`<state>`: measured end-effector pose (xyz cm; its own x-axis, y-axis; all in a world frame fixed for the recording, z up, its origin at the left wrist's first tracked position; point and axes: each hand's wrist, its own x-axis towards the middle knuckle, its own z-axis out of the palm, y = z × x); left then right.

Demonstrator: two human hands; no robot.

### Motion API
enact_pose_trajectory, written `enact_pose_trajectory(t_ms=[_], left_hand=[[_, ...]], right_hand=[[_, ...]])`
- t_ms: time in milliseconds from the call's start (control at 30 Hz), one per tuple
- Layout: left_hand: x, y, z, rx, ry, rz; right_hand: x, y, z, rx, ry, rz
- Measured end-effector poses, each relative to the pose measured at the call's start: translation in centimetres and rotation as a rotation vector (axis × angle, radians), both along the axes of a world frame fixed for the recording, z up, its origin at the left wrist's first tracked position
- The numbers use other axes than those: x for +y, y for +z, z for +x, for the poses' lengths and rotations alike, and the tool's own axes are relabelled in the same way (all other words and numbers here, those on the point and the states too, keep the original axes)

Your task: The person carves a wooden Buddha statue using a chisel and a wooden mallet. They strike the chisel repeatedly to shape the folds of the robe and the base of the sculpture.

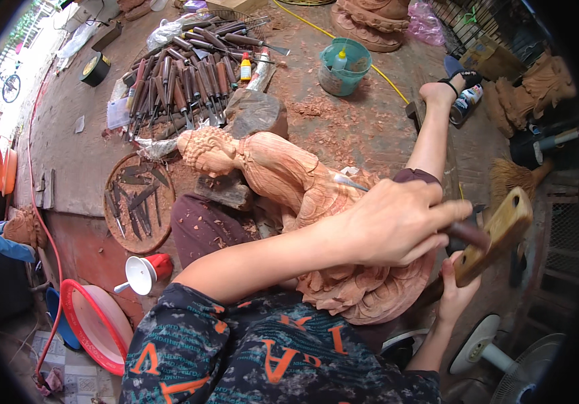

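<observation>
Carved statue (282, 168) is pointed at by a chisel (470, 236), held in the curled left grip (397, 221); wooden mallet (505, 229) is clasped in the right grip (456, 295).

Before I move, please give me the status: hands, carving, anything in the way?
Left hand gripping chisel. Right hand holding wooden bar near it. Carved figure lying slanted, head left. In the way: left forearm, covering part of the figure.

Reddish statue (279, 165), yellowish wooden bar (503, 232), teal bucket (342, 83), orange-lettered dark shirt (242, 367)
</observation>
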<state>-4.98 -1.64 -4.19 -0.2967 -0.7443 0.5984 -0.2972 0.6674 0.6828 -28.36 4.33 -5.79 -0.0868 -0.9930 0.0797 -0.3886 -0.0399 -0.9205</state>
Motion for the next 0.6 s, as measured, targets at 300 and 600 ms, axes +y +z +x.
enact_pose_trajectory(t_ms=[300, 600], left_hand=[[-2.7, -1.8, -0.4, -0.140, 0.322, 0.126], [-3.3, -2.5, -0.6, -0.119, 0.390, 0.187]], right_hand=[[-5.1, 0.0, -0.1, -0.232, 0.052, 0.201], [-7.9, 0.2, 0.7, -0.341, 0.087, 0.346]])
